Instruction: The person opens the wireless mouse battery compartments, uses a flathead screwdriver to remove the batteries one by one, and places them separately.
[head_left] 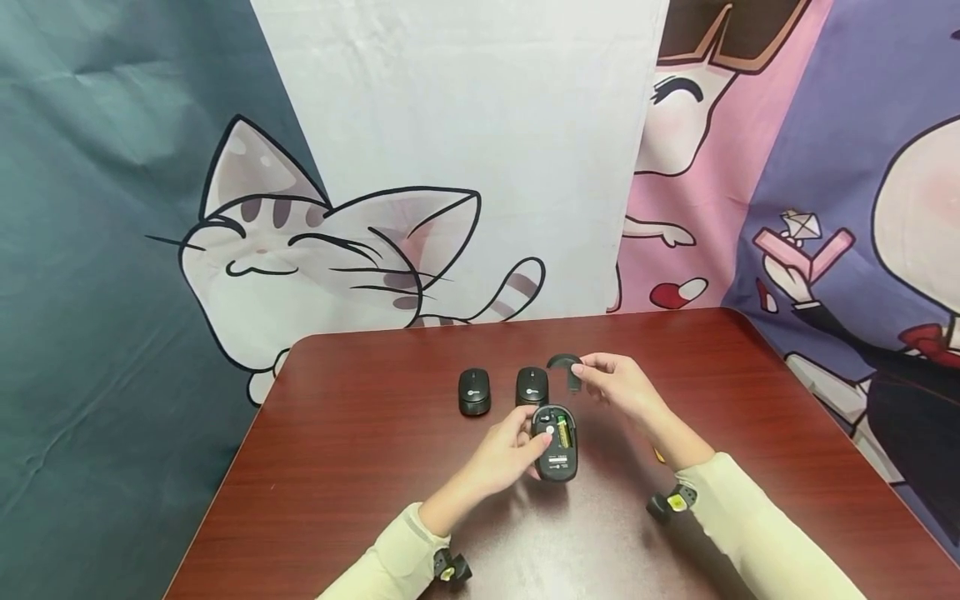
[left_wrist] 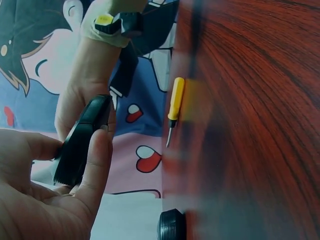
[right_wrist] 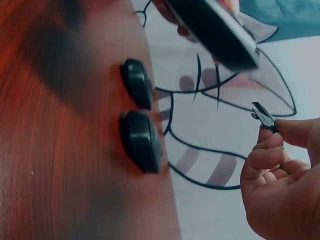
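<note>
My left hand (head_left: 501, 457) holds a black computer mouse (head_left: 557, 468) with its underside turned up, thumb across the bottom face. Its battery compartment is uncovered, and a green-and-yellow battery (head_left: 563, 432) lies inside. Just beyond and to the right of the mouse, my right hand (head_left: 617, 385) pinches a thin black battery cover (head_left: 573, 381) between thumb and fingers. This cover (right_wrist: 265, 117) is apart from the mouse in the right wrist view. From the left wrist view the held mouse (left_wrist: 82, 142) appears edge-on.
Two more black mice, a left one (head_left: 474, 393) and a right one (head_left: 532, 383), stand upright on the reddish-brown table (head_left: 337, 467) behind the hands. A yellow-handled screwdriver (left_wrist: 176, 100) lies on the right side, mostly hidden under the right arm in the head view. Printed cloth hangs behind.
</note>
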